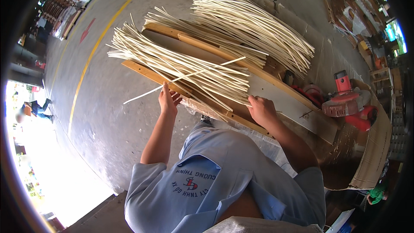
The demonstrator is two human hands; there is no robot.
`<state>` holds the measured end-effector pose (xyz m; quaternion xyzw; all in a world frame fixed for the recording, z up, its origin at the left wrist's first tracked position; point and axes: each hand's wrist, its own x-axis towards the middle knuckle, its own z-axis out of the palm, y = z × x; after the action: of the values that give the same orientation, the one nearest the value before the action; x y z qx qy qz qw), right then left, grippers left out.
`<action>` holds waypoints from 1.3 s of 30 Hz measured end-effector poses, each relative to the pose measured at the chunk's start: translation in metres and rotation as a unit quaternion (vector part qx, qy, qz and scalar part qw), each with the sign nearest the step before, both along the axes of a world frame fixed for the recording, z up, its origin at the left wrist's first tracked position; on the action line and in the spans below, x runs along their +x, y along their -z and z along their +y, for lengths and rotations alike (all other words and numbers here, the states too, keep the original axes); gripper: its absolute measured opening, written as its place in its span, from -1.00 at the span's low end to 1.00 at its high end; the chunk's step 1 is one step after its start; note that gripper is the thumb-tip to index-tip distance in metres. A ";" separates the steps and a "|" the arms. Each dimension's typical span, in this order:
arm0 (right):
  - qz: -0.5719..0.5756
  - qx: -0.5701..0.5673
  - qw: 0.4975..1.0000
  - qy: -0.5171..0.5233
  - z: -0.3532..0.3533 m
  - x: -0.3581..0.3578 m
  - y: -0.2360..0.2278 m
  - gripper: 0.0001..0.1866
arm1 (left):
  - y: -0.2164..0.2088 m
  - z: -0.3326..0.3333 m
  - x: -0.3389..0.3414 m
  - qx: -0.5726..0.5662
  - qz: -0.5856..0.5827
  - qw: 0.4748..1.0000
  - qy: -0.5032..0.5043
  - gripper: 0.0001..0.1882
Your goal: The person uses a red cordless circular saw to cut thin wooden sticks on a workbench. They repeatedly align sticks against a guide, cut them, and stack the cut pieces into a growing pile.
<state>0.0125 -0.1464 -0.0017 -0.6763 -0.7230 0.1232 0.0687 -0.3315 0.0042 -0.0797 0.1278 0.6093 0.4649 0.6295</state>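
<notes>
A long pale stick [144, 94] lies slantwise across a loose bundle of similar thin sticks [185, 62]. My left hand [168, 100] pinches this crossing stick between thumb and finger near the bundle's near side, its other fingers loosely curled. At the bundle's right end, my right hand [262, 110] is closed, fingertips pressed together at the stick ends. What it grips there is mostly hidden by the fingers. The bundle rests in a long wooden trough with a tan side rail [144, 72] and a grey-white inner board [276, 89].
Beyond the trough lies a larger bundle of sticks [254, 23], with a smaller one [185, 25] beside it. A red power saw [345, 101] stands at the right, by a cardboard sheet [373, 155]. A yellow line [92, 51] crosses the concrete floor. Another person [36, 108] is far left.
</notes>
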 end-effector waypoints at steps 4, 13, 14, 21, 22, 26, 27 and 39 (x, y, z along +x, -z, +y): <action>-0.065 -0.053 0.996 0.032 0.002 -0.005 -0.012 -0.75 | 0.002 0.025 -0.005 0.000 0.036 0.998 -0.046 -0.49; -0.089 -0.090 0.987 -0.100 0.077 -0.078 -0.072 -0.64 | 0.000 0.027 0.006 0.122 0.203 0.957 -0.166 -0.74; -0.024 -0.036 0.988 -0.151 0.093 -0.089 -0.057 -0.66 | -0.005 0.029 0.008 0.125 0.204 0.958 -0.160 -0.73; -0.049 0.092 0.979 -0.176 0.179 -0.179 0.006 -0.86 | -0.033 0.027 0.000 0.151 0.124 0.979 -0.059 -0.65; -0.033 0.059 0.982 -0.177 0.183 -0.185 0.003 -0.85 | -0.034 0.024 -0.008 0.154 0.105 0.981 -0.047 -0.61; -0.036 -0.034 0.983 -0.174 0.192 -0.195 -0.014 -0.80 | -0.041 0.020 -0.021 0.120 0.017 0.993 -0.012 -0.39; -0.056 -0.016 0.982 -0.179 0.193 -0.198 -0.019 -0.78 | -0.044 0.021 -0.022 0.103 0.019 0.995 0.001 -0.21; -0.086 -0.107 0.981 -0.138 0.205 -0.206 -0.013 -0.83 | -0.045 0.031 0.008 0.096 -0.084 0.992 -0.024 -0.29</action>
<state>-0.1930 0.0589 0.0110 -0.5819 -0.7949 0.1494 -0.0847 -0.3236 0.0357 -0.0352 0.1328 0.5097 0.5455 0.6519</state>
